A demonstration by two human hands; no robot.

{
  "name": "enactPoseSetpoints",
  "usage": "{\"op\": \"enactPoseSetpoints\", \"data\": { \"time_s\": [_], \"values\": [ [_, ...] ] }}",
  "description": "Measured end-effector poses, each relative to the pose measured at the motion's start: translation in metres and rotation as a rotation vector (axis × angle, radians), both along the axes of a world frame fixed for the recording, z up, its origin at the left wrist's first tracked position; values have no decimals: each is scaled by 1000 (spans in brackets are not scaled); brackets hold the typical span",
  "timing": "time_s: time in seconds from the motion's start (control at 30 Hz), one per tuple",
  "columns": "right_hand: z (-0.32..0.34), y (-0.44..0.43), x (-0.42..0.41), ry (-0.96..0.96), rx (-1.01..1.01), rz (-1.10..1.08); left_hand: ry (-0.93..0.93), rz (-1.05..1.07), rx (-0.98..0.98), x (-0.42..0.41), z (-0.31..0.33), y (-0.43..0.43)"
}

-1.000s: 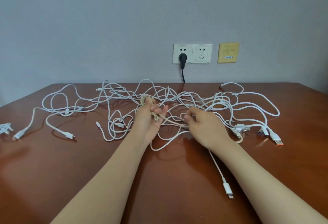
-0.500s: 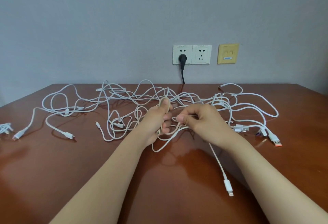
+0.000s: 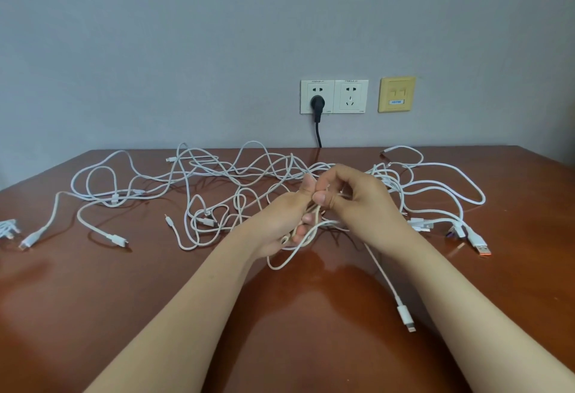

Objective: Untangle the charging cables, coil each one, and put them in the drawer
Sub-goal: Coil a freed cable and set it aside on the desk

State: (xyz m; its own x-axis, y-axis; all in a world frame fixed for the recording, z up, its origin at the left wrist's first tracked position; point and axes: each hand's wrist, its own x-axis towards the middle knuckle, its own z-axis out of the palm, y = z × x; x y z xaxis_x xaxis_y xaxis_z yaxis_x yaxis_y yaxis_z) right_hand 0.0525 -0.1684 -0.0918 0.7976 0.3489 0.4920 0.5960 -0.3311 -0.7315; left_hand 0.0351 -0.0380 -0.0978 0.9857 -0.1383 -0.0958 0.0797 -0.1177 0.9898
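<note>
From the head view we see white charging cables (image 3: 205, 221) sprawled in a tangle across the brown surface (image 3: 124, 299), too knotted to count. At its near middle, our left hand (image 3: 280, 221) grips loops of one cream cable (image 3: 315, 218), and our right hand (image 3: 364, 202) pinches its strand. Behind are two wall sockets (image 3: 334, 97), one black plug (image 3: 317, 103) and one yellow plate (image 3: 396, 93).

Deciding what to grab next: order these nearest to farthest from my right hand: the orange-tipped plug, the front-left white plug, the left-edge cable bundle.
From the right hand:
1. orange-tipped plug, right side.
2. front-left white plug, left side.
3. cable bundle, far left edge.
</note>
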Motion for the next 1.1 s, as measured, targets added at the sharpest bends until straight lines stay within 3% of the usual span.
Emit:
{"op": "enactPoseSetpoints", "data": {
  "time_s": [0.3, 0.47, 0.63, 0.77, 1.1],
  "values": [
    [-1, -6, 7, 128, 130, 98, 23, -110, -203, 3, 0, 2],
    [7, -10, 1, 243, 319, 129, 61, 12, -292, 6, 2, 4],
    [11, -15, 4, 372, 525, 237, 77, 73, -156, 3, 1, 4],
    [13, -15, 2, 346, 470, 144, 44, 1, -20, 0, -1, -4],
    [15, -11, -6, 262, 217, 110, 167, 209, -636, 7, 7, 7]
  ]
}}
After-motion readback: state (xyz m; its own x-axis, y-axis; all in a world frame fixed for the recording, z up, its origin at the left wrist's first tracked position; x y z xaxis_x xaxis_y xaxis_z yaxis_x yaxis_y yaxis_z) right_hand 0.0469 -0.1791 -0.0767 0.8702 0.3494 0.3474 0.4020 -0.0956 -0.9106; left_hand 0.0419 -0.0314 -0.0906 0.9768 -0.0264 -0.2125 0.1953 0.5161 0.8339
